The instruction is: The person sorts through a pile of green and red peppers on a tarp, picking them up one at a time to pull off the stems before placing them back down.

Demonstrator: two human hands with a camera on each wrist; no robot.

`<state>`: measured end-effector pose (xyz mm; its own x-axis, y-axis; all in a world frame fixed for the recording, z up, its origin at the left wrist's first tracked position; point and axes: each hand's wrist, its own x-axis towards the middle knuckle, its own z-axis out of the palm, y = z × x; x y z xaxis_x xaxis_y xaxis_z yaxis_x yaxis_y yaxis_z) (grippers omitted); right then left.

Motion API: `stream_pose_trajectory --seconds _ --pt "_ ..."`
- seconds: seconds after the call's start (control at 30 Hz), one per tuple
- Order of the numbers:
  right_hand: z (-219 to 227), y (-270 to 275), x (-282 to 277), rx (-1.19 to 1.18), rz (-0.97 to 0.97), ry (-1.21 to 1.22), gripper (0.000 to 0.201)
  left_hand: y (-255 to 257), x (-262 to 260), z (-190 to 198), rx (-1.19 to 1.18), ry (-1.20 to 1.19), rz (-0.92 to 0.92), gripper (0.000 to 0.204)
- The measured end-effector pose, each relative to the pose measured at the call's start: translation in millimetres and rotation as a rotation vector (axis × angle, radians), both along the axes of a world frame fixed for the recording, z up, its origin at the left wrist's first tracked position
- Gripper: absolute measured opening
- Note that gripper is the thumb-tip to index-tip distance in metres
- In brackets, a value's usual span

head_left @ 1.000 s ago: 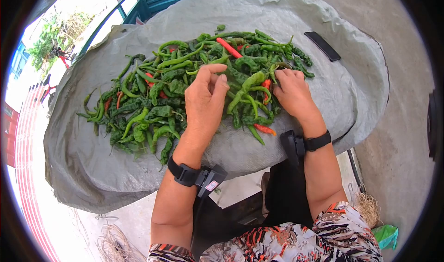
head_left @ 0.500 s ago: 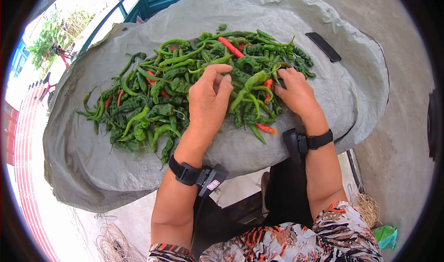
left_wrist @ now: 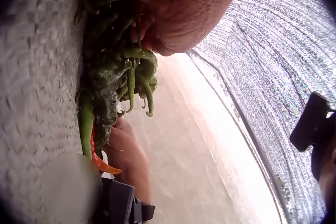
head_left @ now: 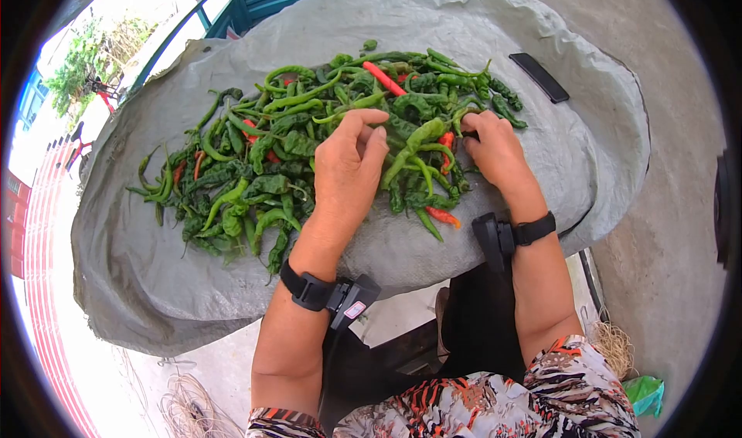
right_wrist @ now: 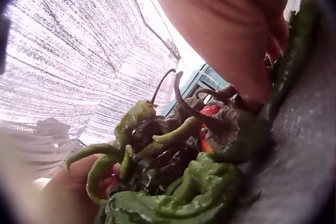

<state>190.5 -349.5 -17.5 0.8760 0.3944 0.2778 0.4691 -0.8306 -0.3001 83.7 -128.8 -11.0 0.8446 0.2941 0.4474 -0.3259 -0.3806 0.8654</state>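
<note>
A wide heap of long green peppers (head_left: 232,144), some wrinkled and a few red, lies on a grey woven sheet (head_left: 154,276). My left hand (head_left: 348,164) sits at the front middle of the heap, thumb and index finger curved. It holds a bunch of green peppers (right_wrist: 152,134); several stems stick out past the fingers in the right wrist view. My right hand (head_left: 498,152) reaches in from the heap's right side, its fingertips pinching a dark green pepper, mostly hidden behind the thumb. A light green pepper (head_left: 417,143) lies between the hands, with a red-orange pepper (head_left: 443,215) below.
A black phone (head_left: 539,77) lies on the sheet at the back right. Behind the sheet rises a teal metal frame (head_left: 270,1). Loose twine (head_left: 189,411) lies on the ground at front left, and a green bag (head_left: 645,395) at lower right.
My right hand has shifted slightly right and its thumb and index finger show more apart. My left hand has moved a little to the right. The heap looks the same.
</note>
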Motion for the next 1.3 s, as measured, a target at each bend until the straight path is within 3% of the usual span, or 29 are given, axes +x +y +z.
stream_pose_trajectory --seconds 0.2,0.3,0.6,0.7,0.9,1.13,1.23,1.3 --pt "0 -1 4 0.1 -0.025 0.035 0.022 1 0 -1 0.03 0.01 -0.013 0.019" --pt "-1 7 -7 0.085 -0.078 -0.105 0.019 0 -1 2 0.048 0.011 -0.001 0.019" --pt "-2 8 4 0.073 -0.065 -0.076 0.014 -1 -1 3 0.055 -0.028 0.02 0.015" --pt "11 6 -6 0.256 -0.028 0.069 0.015 -1 0 3 0.049 -0.033 0.018 0.016" --pt "22 8 -11 0.87 0.01 0.237 0.012 -1 0 2 0.046 -0.034 0.009 0.016" --pt "42 23 -35 1.219 0.304 0.131 0.009 -1 -2 3 0.005 0.007 -0.009 0.017" --pt "46 29 -48 1.214 0.377 0.145 0.01 -1 -3 3 -0.017 0.006 -0.02 0.018" --pt "45 32 -46 0.846 0.364 -0.172 0.012 -2 -3 4 -0.03 -0.012 -0.027 0.018"
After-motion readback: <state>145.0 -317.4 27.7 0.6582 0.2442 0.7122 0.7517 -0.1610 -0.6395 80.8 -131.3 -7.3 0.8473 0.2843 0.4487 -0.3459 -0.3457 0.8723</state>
